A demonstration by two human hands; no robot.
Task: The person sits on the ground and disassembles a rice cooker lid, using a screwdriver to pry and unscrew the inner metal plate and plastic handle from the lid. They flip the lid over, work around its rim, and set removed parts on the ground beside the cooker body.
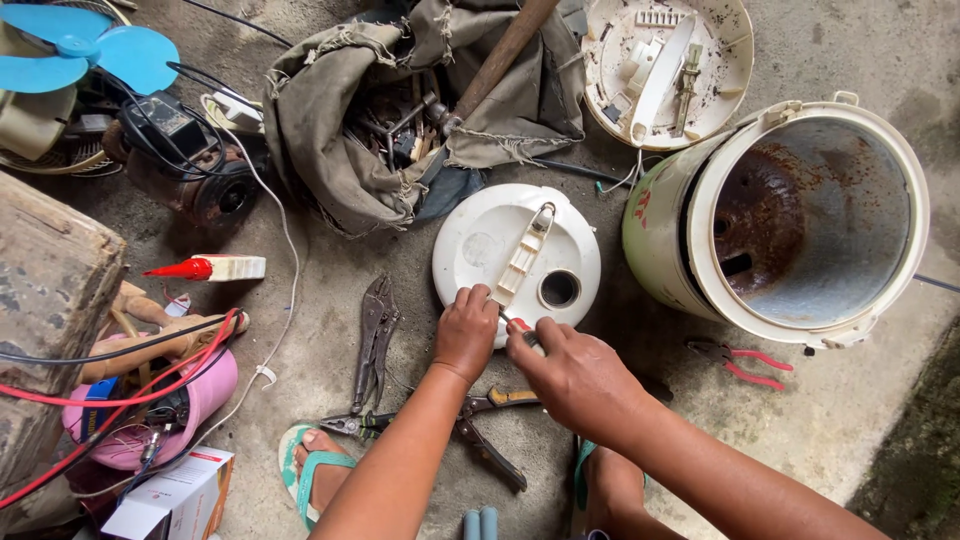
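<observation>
On the concrete floor (850,420) lies a round white lid (480,240), flat, just in front of the person. The left hand (466,330) rests on the near edge of this lid with the fingers curled down on it. The right hand (575,375) is closed around a small tool (522,328); only a red bit and a short metal tip show, so I cannot tell what kind of tool it is. The tip meets the lid near a cream plastic bracket (524,255). Beside the lid, on the right, a rusty cooker body (800,215) lies on its side. Locking pliers (375,340) lie left of the hands, and tin snips (480,420) are partly hidden under both forearms. A cloth tool bag (330,110) is behind the lid, its contents dark and hard to make out.
</observation>
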